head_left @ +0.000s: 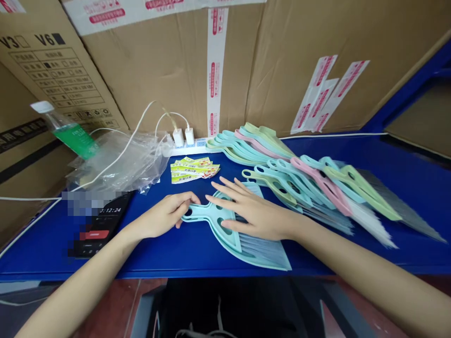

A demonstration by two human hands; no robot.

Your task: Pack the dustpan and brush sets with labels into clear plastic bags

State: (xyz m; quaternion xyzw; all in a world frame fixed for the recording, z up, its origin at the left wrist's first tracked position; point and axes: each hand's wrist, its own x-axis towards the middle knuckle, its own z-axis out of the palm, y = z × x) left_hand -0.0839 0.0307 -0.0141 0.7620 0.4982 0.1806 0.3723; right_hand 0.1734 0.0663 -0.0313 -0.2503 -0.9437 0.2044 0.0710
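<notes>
A light blue hand brush (237,230) lies on a matching light blue dustpan (225,243), their handles stacked at the left. My left hand (172,212) pinches the handle ends between thumb and fingers. Spread and flat, my right hand (252,211) rests over the head of the brush and hides part of it. Grey bristles show below my right palm, pointing to the lower right. To the right of this hand lie several more brushes (320,180) in blue, pink and green, overlapping in a row.
Several dustpans (243,148) are stacked at the back. Yellow-green printed strips (192,170) lie beside a power strip (193,148) with two chargers. Clear plastic bags (127,164), a bottle (70,131) and a phone (102,225) occupy the left. Cardboard boxes (169,70) wall the back.
</notes>
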